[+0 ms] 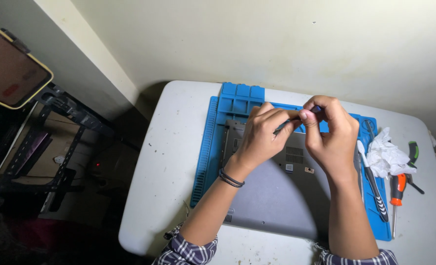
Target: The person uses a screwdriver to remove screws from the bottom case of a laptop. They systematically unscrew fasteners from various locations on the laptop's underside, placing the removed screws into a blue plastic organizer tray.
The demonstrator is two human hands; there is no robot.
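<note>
A grey laptop point(277, 196) lies bottom side up on a blue work mat point(205, 152) on a white table point(164, 162). Both hands are raised over its far edge and meet there. My left hand point(264, 135) pinches a thin dark tool point(284, 125) that runs towards the other hand. My right hand point(331, 135) grips the tool's other end, with a small blue part point(317, 108) showing between its fingers. The tool's tip and the laptop's far edge are hidden by the fingers. A dark band circles my left wrist.
To the right of the laptop lie a dark-handled tool point(375, 189), an orange-handled screwdriver point(397, 194), a crumpled white tissue point(387, 154) and a green-and-black tool point(412, 157). A phone on a stand point(9, 66) sits at the far left above dark clutter.
</note>
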